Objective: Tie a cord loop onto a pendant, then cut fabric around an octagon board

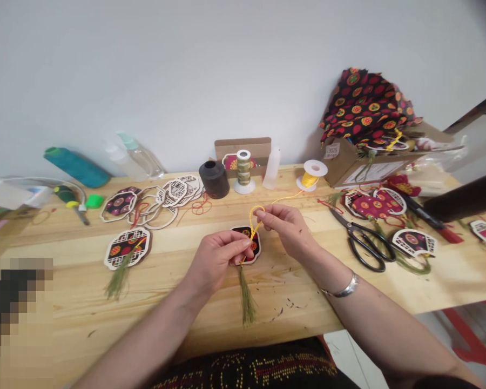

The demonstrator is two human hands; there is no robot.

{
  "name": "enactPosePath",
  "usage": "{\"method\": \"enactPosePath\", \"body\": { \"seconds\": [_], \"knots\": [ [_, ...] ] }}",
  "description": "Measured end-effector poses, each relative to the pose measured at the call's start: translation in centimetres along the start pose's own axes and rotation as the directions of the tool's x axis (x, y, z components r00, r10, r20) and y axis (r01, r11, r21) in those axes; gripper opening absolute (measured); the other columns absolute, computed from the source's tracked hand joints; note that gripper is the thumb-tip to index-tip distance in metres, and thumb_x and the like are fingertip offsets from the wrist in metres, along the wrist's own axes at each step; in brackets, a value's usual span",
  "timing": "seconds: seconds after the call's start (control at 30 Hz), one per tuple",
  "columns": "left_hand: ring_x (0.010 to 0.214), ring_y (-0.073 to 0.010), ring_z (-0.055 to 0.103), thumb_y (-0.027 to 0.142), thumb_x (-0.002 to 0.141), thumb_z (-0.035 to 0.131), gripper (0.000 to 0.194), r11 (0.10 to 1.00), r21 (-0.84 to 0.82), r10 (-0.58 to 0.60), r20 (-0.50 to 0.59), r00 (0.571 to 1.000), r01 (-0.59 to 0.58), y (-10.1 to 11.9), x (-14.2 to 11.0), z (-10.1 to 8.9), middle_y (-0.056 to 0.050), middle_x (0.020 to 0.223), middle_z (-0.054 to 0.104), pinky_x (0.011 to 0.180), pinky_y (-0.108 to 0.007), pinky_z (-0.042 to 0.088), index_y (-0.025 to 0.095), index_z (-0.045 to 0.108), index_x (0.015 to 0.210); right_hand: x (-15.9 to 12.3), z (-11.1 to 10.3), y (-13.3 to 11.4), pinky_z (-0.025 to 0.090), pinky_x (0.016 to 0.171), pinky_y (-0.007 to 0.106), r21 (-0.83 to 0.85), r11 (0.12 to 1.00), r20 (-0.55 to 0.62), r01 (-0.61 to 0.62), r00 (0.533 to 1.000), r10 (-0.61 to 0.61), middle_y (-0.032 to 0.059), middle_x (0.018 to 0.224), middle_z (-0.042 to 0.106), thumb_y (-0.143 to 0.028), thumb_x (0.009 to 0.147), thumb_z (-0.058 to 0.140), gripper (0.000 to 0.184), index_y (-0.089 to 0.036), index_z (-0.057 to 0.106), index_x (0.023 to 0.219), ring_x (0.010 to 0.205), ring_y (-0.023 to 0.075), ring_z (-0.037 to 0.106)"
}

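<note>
Dark beaded clothing (227, 373) fills the near edge, closer to the camera than the fingers (241, 246), and past it stretch 2 bare forearms (154, 319), 1 silver bracelet (345, 287) on the right wrist. Left hand (222, 251): thumb and forefinger pinching the yellow cord (251, 221) at the foot of its loop! Right hand (284, 224): thumb and forefinger pressed together on the same cord, at the loop's upper right. So that's 1 loop between 2 sets of fingertips, and 1 strand running away beyond the right fingers to 1 white spool (311, 175). Just under the left fingers, partly covered by them, sits 1 dark ornament (256, 247) with a pale rim; 1 olive tassel (247, 297) spreads on the near side of those fingertips.

Across to the left of the fingers: 1 tasselled ornament (123, 246), 1 teal cone (76, 167), 2 clear bottles (141, 156), and pale frames (182, 189) overlapping too much to count. Straight beyond the fingers: 1 black cone (214, 180), 1 golden-green spool (243, 172), 1 white bottle (272, 168). Out right of the fingers: 1 pair of scissors (366, 243), 1 fan-shaped ornament (413, 242) just beside their handles, and, farther off, 1 cardboard box (338, 167) under patterned fabric (366, 108).
</note>
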State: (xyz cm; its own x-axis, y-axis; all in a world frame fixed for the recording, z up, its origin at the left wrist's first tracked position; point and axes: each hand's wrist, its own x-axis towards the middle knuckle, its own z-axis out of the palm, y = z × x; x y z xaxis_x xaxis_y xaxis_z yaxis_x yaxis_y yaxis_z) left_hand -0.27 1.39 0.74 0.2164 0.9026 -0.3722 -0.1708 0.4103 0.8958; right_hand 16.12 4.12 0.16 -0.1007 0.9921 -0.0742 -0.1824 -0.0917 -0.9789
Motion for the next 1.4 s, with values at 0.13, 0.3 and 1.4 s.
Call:
{"method": "enactPosePath", "body": {
  "seconds": [0.13,0.3,1.4],
  "knots": [
    [0.042,-0.0044,0.041,0.024,0.063,0.073,0.009,0.998,0.064,-0.003,0.012,1.000,0.002,0.0,-0.1,-0.1,-0.001,0.052,0.066,0.046,-0.020,0.029,0.015,0.071,0.062,0.3,-0.3,0.2,0.040,0.062,0.025,0.016,1.000,-0.027,0.026,0.999,-0.026,-0.0012,0.067,0.062,-0.037,0.069,0.074,0.021,-0.017,0.070,0.070,0.059,0.0093,0.046],
    [0.043,-0.0062,0.042,0.024,0.062,0.072,0.008,0.996,0.092,-0.013,0.017,1.000,0.011,0.0,-0.2,0.0,-0.001,0.051,0.066,0.047,-0.021,0.028,0.016,0.071,0.062,0.4,-0.5,0.4,0.037,0.059,0.025,0.045,0.999,-0.052,0.011,0.999,-0.009,-0.0022,0.064,0.060,-0.035,0.068,0.074,0.020,-0.016,0.070,0.071,0.056,0.0081,0.043],
    [0.041,-0.0032,0.040,0.021,0.059,0.075,0.009,0.989,-0.143,0.035,-0.042,0.998,-0.041,0.2,0.3,-0.3,-0.002,0.052,0.064,0.042,-0.018,0.026,0.013,0.071,0.062,-0.5,0.2,-0.1,0.027,0.045,0.022,0.052,0.961,0.267,-0.272,0.931,0.249,-0.0036,0.050,0.055,-0.039,0.066,0.077,0.026,-0.014,0.071,0.066,0.046,0.0051,0.038]
  ]
}}
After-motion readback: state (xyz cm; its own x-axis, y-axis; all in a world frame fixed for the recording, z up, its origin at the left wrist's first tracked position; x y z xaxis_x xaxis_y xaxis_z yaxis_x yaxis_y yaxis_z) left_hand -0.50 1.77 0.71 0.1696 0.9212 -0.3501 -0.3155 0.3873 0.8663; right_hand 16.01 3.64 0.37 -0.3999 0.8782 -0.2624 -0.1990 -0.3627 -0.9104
